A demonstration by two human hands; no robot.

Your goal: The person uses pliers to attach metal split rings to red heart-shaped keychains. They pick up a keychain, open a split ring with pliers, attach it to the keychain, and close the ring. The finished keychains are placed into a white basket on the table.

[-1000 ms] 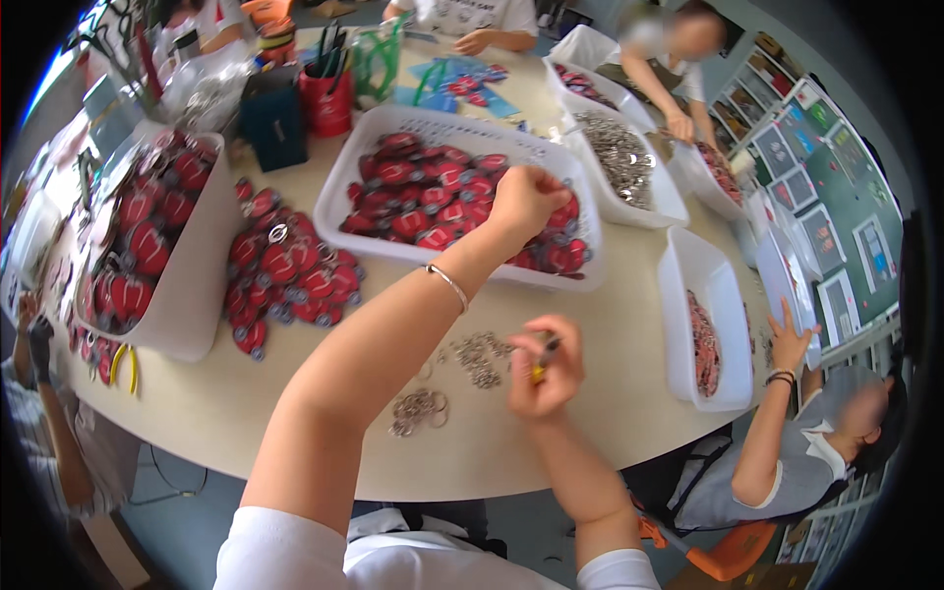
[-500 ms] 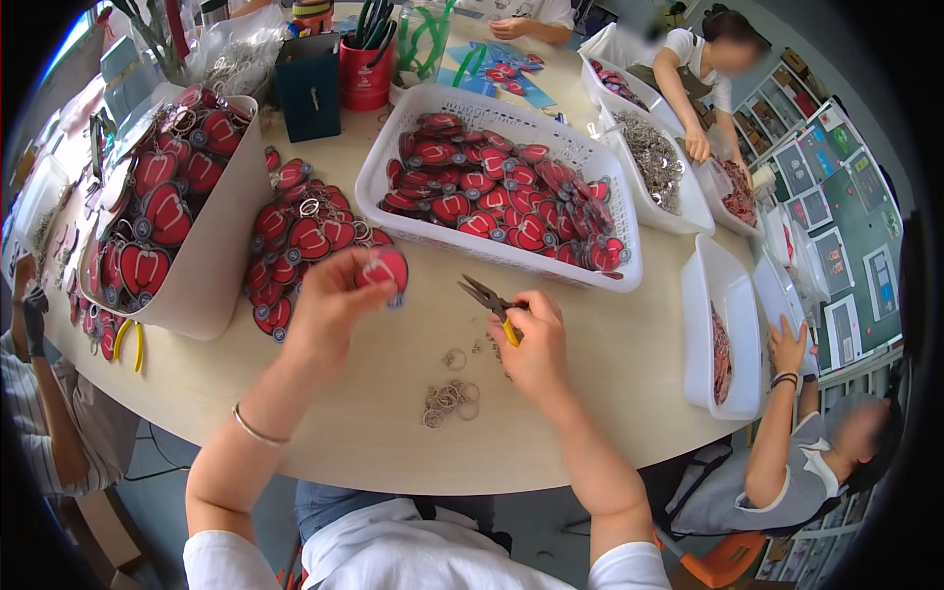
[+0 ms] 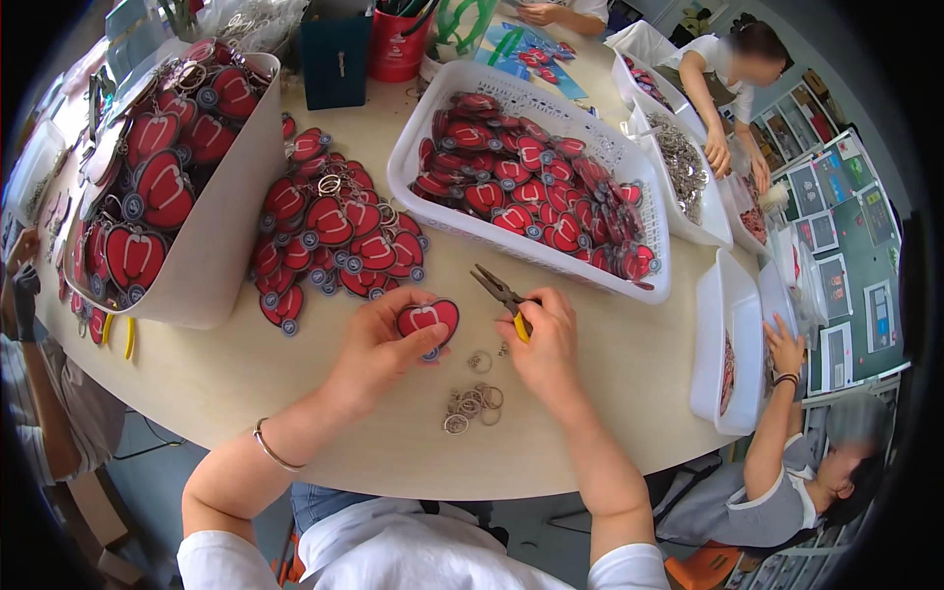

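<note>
My left hand (image 3: 379, 349) holds a red heart-shaped tag (image 3: 429, 319) with a blue round end just above the table. My right hand (image 3: 544, 344) grips yellow-handled pliers (image 3: 501, 294), their open jaws pointing up and left, close to the tag. Below the two hands a small heap of metal key rings (image 3: 470, 403) lies on the beige tabletop (image 3: 295, 393). A loose pile of the same red tags (image 3: 329, 231) with rings attached sits to the left of the hands.
A white basket (image 3: 423, 123) full of red tags stands beyond my hands. A tilted bin (image 3: 221, 246) of tags is at left. White trays (image 3: 723, 344) line the right side, where other people work. A red pen cup (image 3: 395, 49) and a dark box (image 3: 334, 59) stand at the back.
My left hand came back from the white basket with one red tag and lowered it to the table. My right hand brought the pliers beside it.
</note>
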